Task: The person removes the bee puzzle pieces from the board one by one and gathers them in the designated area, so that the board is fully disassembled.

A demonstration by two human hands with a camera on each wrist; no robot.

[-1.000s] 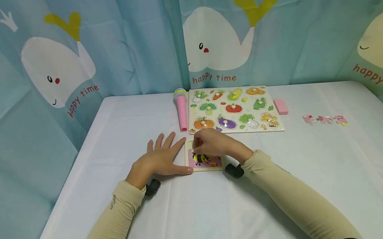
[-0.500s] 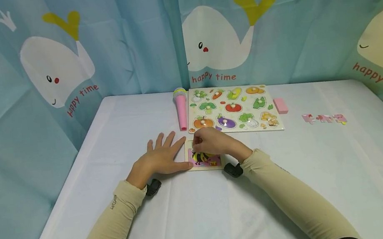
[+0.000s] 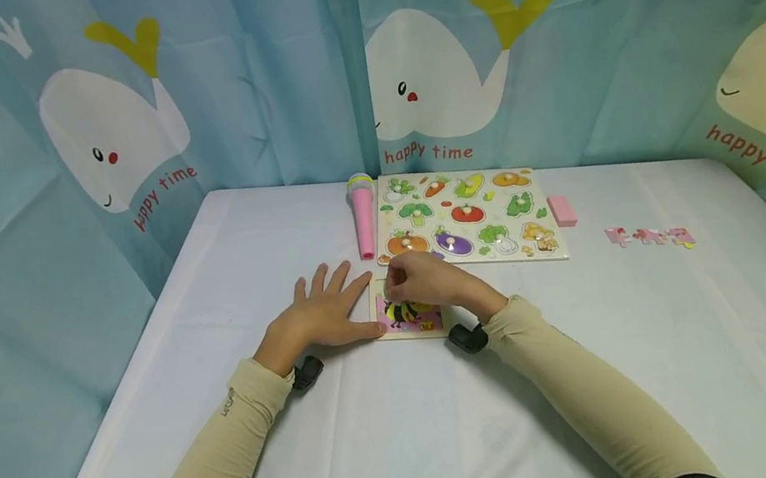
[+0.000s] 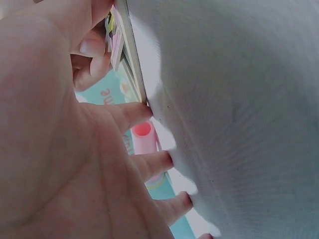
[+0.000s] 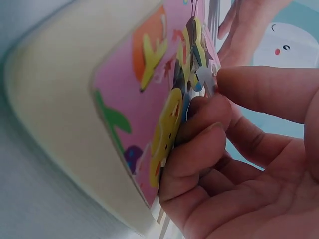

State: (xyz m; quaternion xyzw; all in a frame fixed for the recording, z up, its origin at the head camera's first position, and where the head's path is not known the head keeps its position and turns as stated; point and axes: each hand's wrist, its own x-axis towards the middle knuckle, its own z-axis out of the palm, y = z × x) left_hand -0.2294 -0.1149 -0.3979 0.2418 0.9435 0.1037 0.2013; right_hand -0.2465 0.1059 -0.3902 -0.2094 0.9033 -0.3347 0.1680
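Note:
A small wooden jigsaw puzzle (image 3: 410,324) with a bee on pink lies flat on the table in the head view. My left hand (image 3: 317,323) rests beside it with fingers spread on the cloth; its thumb touches the puzzle's left edge. Over the puzzle's upper part, my right hand (image 3: 429,279) bends down and covers some of the picture. In the right wrist view, its thumb and forefinger pinch a small puzzle piece (image 5: 205,77) whose pale edge shows, tilted against the picture. The other fingers curl against the board.
Behind the puzzle lies a vegetable peg board (image 3: 511,233), with a pink toy microphone (image 3: 365,221) to its left and a pink block (image 3: 562,211) to its right. Three pink puzzle pieces (image 3: 649,237) lie farther right. A whale-print curtain (image 3: 295,76) stands behind the table.
My left thumb has slid slightly up from the puzzle's lower left corner along its left edge. The right hand stays almost in place, pinching the piece.

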